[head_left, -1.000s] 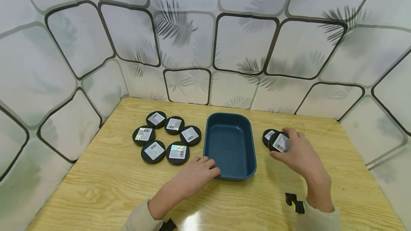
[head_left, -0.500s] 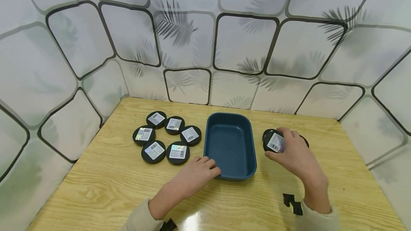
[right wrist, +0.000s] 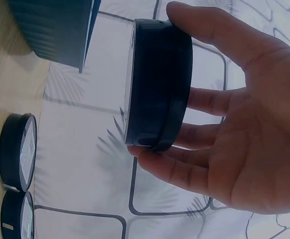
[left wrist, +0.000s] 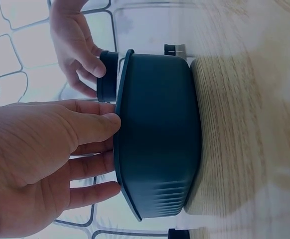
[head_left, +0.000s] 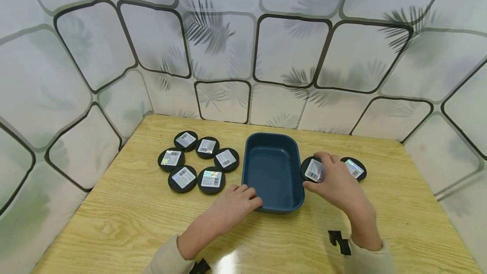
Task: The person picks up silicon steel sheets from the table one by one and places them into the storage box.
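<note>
Shifted since the earlier frames: your right hand [head_left: 336, 183] and the held disc [head_left: 313, 171], carried leftward to the container's right side; your left hand [head_left: 236, 204] keeps its place.
Held disc: black, round, thick, with a seam around its side; white barcode label facing up; raised off the desk [head_left: 114, 215], about level with the container's rim and just beside it (whether the two touch, you cannot tell from these views).
Right hand: gripping the held disc by its edge, your thumb on the near side and fingers opposite.
Left hand: pinching the rim of the container at its near left corner, your thumb on the outside.
Blue container [head_left: 274, 172]: rectangular, rounded corners, upright on the desk in front of you, mouth up; fine ridges on part of its outer wall.
Six discs [head_left: 211, 180]: black, flat on the desk left of the container, set in a loose ring, white labels up; some labels carry a shiny patch.
Two discs [right wrist: 18, 152]: black, on the desk to the right of the container, side by side, as your right wrist view shows; your hand hides part of this group in the head view.
Desk: pale wood grain, a bright reflection near its front edge.
Backdrop [head_left: 224, 45]: pale, patterned with dark rounded outlines and grey leaves, behind the desk.
Sleeves [head_left: 165, 257]: cream, one at each of your wrists.
</note>
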`<act>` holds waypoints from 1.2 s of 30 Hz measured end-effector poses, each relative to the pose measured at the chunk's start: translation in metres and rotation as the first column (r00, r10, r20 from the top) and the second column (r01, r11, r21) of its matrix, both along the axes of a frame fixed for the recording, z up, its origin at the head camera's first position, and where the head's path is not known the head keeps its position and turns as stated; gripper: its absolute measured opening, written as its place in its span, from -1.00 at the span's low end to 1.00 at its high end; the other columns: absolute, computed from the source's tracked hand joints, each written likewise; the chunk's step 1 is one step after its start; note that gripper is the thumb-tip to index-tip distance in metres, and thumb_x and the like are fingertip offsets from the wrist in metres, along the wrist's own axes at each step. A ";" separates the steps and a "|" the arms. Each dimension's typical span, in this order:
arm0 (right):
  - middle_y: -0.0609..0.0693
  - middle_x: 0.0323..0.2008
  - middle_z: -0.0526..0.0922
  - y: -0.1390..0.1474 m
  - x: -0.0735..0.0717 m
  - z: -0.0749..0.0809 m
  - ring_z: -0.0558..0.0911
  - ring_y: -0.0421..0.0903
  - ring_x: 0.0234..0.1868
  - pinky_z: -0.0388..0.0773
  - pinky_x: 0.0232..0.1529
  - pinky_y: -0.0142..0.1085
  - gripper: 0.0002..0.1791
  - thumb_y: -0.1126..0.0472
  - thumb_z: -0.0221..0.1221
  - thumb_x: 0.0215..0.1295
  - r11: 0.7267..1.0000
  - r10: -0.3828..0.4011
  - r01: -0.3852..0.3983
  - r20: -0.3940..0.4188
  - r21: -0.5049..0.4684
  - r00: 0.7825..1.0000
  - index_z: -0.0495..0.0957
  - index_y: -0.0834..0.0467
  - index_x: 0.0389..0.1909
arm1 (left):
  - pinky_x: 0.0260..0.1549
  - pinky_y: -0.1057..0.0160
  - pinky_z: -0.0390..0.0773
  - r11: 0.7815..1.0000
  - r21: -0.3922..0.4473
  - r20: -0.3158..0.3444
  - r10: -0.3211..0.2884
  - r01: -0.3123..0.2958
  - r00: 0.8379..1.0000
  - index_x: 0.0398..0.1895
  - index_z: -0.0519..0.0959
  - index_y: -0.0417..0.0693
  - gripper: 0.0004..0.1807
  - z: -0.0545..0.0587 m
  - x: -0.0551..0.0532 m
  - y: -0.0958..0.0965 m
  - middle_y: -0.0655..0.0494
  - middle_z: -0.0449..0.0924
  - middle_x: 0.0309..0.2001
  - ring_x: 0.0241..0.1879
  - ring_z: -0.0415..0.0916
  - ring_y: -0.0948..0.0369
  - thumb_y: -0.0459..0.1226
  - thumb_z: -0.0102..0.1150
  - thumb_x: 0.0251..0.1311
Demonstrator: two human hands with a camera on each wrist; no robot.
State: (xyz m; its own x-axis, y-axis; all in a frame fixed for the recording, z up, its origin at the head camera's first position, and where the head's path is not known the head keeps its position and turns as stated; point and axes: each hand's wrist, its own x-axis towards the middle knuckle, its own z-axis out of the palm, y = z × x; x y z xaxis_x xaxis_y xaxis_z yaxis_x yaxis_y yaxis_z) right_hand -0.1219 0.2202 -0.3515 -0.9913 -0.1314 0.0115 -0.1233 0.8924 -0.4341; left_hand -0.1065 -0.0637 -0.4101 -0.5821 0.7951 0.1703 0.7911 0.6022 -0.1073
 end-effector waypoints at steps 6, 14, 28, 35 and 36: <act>0.36 0.19 0.38 -0.008 -0.002 -0.003 0.47 0.20 -0.02 0.51 -0.22 -0.05 -0.13 0.02 0.42 0.11 0.998 0.055 -0.055 0.000 -0.032 0.999 0.26 0.26 0.36 | -0.15 0.20 0.52 1.000 0.015 0.018 0.016 -0.017 1.000 -0.09 0.64 0.19 -0.81 -0.001 -0.001 0.000 0.22 0.56 -0.20 -0.17 0.50 0.22 -0.26 0.13 0.33; 0.33 0.21 0.40 -0.018 -0.002 -0.009 0.50 0.12 -0.02 0.52 -0.14 -0.03 -0.13 0.02 0.43 0.11 0.994 0.104 -0.104 -0.012 -0.038 0.995 0.27 0.26 0.37 | -0.16 0.21 0.52 0.999 0.013 0.054 0.029 -0.030 0.998 -0.08 0.63 0.19 -0.81 0.001 -0.001 0.001 0.22 0.56 -0.20 -0.16 0.50 0.22 -0.27 0.15 0.31; 0.27 0.25 0.41 -0.032 -0.004 -0.023 0.46 0.19 0.15 0.50 0.03 0.08 -0.17 0.00 0.44 0.10 0.982 0.182 -0.182 -0.013 -0.046 0.983 0.33 0.17 0.35 | -0.13 0.21 0.51 1.000 0.006 0.043 0.029 -0.029 0.999 -0.08 0.62 0.19 -0.80 0.000 -0.001 0.002 0.23 0.56 -0.19 -0.14 0.50 0.22 -0.26 0.19 0.29; 0.24 0.26 0.40 -0.040 -0.012 -0.034 0.50 0.03 -0.03 0.51 -0.11 -0.10 -0.17 -0.02 0.45 0.10 0.973 0.225 -0.223 0.030 -0.061 0.974 0.34 0.15 0.35 | -0.10 0.19 0.51 1.000 0.014 0.053 0.025 -0.026 0.998 -0.07 0.62 0.19 -0.79 0.001 -0.001 0.000 0.22 0.56 -0.19 -0.13 0.50 0.21 -0.27 0.24 0.27; 0.23 0.25 0.41 -0.042 -0.013 -0.035 0.50 0.00 -0.07 0.51 -0.13 -0.12 -0.17 -0.02 0.45 0.09 0.972 0.231 -0.229 0.031 -0.059 0.972 0.34 0.15 0.35 | -0.10 0.19 0.51 1.000 0.014 0.051 0.025 -0.026 0.998 -0.07 0.62 0.19 -0.79 0.001 -0.002 0.000 0.22 0.56 -0.19 -0.13 0.50 0.21 -0.27 0.24 0.27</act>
State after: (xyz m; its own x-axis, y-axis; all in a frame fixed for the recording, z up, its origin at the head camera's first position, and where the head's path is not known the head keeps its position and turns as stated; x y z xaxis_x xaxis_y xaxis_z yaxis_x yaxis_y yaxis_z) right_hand -0.1344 0.1786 -0.3861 -0.9344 -0.3560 -0.0114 -0.3052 0.8168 -0.4896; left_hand -0.1080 -0.0637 -0.4093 -0.6106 0.7773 0.1516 0.7795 0.6236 -0.0583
